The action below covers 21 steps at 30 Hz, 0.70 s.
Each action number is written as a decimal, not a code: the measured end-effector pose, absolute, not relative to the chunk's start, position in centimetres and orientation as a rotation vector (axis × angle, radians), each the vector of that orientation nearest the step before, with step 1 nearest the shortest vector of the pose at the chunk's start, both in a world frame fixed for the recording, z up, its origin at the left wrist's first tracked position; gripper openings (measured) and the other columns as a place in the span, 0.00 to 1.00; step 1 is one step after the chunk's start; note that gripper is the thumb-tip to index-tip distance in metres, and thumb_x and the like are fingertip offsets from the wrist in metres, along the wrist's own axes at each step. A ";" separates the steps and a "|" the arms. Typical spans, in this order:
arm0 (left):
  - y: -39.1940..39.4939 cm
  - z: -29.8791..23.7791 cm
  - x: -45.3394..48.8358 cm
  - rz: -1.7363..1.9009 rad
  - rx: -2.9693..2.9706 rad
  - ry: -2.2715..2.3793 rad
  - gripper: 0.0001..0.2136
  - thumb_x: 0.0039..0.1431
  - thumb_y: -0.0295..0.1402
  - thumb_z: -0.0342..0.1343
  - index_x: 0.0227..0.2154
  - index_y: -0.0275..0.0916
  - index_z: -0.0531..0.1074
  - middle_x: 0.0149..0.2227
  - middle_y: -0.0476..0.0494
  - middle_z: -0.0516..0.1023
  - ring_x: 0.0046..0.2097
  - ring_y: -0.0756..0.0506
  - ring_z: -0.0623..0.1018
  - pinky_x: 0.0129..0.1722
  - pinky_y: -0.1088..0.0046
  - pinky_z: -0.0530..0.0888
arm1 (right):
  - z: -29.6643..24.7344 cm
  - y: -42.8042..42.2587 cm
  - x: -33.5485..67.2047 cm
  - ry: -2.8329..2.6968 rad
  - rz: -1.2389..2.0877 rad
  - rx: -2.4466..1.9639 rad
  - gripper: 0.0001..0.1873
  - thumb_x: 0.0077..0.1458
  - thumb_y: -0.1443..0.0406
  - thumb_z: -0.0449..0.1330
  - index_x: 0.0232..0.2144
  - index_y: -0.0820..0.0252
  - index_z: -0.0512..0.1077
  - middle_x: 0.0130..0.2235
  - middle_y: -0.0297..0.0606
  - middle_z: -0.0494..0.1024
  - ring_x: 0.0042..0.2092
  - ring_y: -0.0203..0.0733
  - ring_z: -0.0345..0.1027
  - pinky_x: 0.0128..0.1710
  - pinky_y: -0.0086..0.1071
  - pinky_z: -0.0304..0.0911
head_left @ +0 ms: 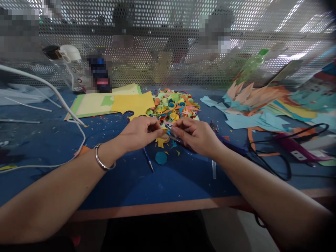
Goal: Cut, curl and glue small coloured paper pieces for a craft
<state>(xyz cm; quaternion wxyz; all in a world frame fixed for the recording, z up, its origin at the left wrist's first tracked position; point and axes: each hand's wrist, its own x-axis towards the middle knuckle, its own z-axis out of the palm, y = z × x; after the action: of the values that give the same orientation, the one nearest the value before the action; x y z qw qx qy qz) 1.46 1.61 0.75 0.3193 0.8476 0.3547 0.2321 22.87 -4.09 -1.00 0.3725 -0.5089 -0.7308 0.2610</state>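
Observation:
Both hands meet over the middle of the blue table, their fingertips only a small gap apart. My left hand (143, 132), with a silver bangle on its wrist, is closed in a pinch beside a small yellowish scrap; I cannot make out what is between the fingers. The fingers of my right hand (197, 134) are curled and pinched too, and what they hold is hidden. A dark, slim tool shows partly under the right hand; its kind is unclear. Just behind the hands lies a heap of small folded, many-coloured paper pieces (174, 105). A blue paper disc (161, 158) and yellow cut-offs (162, 141) lie below them.
A yellow sheet with round cut-outs (133, 103) overlaps pale green sheets (91, 105). A pen (148, 160) lies near the disc. Light blue and orange paper offcuts (257, 119), black cable (288, 168) and a purple object (296, 148) are right; bottles (73, 70) and white cable (52, 85) left.

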 end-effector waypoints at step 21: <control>-0.4 1.4 1.1 0.038 2.636 0.883 0.11 0.57 0.43 0.58 0.35 0.39 0.74 0.35 0.43 0.76 0.35 0.45 0.72 0.32 0.70 0.61 | -0.7 -4.4 23.1 -2.008 0.404 -1.293 0.12 0.63 0.58 0.57 0.33 0.60 0.72 0.30 0.35 0.74 0.27 0.34 0.62 0.26 0.29 0.58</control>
<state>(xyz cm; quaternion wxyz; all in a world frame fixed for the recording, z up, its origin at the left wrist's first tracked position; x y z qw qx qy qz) 1.11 -0.41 1.37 0.1796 0.9327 0.3125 0.0134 23.09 -4.35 -0.71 0.3519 -0.4997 -0.7760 0.1560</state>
